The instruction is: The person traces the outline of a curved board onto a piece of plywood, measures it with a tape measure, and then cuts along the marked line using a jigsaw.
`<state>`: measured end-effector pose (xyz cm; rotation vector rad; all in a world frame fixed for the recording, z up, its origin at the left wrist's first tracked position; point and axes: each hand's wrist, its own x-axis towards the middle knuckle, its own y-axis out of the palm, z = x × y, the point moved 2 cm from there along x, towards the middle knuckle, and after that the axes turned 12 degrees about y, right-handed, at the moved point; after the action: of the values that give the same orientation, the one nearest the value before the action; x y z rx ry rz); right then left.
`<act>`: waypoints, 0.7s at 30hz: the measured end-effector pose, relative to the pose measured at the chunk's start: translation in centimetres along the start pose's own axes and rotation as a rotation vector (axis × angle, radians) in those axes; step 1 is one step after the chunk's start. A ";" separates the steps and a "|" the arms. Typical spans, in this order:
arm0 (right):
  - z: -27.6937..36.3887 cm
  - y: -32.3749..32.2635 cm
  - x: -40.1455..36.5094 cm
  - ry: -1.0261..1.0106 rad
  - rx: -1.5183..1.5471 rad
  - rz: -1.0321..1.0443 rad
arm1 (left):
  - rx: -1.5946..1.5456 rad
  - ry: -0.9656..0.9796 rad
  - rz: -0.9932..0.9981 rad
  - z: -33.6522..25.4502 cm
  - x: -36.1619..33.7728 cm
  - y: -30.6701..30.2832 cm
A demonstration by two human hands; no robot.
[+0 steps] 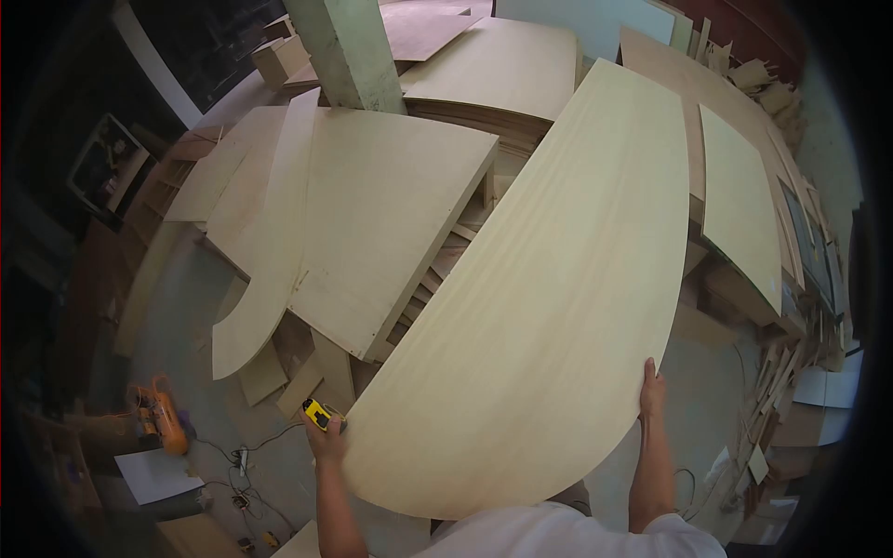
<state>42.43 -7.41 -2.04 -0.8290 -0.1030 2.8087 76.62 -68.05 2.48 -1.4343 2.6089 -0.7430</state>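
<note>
Gripping the right edge of a large pale plywood panel (549,307), the right hand (652,391) has its fingers curled over the rim at the lower right of the frame. The left hand (326,432), at lower left, is closed around a small yellow and black tape measure (318,414) and pressed against the panel's near left edge. Whether it also clamps the wood cannot be told.

The panel runs from the bottom centre up to the upper right, held above a heap of tan plywood sheets (391,214) that fills the middle left. A pale green square post (349,51) rises at the top, an orange machine (160,420) sits on the dusty grey floor (186,307) at lower left, and offcut scraps (791,372) litter the right side.

With 2 hands at opposite edges, the step in hand looks like lifting or steering the panel over the heap. Any further shift calls for the 2 hands to move level together, since the left one is burdened with the tape and the far end overhangs the stack.
</note>
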 end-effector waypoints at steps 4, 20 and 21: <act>-1.9 6.5 -2.1 0.014 0.024 -0.008 | 0.030 0.021 -0.024 5.6 4.5 -5.2; -12.9 31.8 1.7 0.104 -0.377 0.138 | 0.334 -0.135 -0.182 20.9 7.5 -18.4; -12.6 32.5 1.3 0.109 -0.314 0.147 | 0.418 -0.110 -0.179 22.0 7.2 -18.5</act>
<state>42.29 -38.71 -17.40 -1.0963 -0.4953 2.9195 93.27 -90.40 -7.49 -1.5317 2.0974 -1.1140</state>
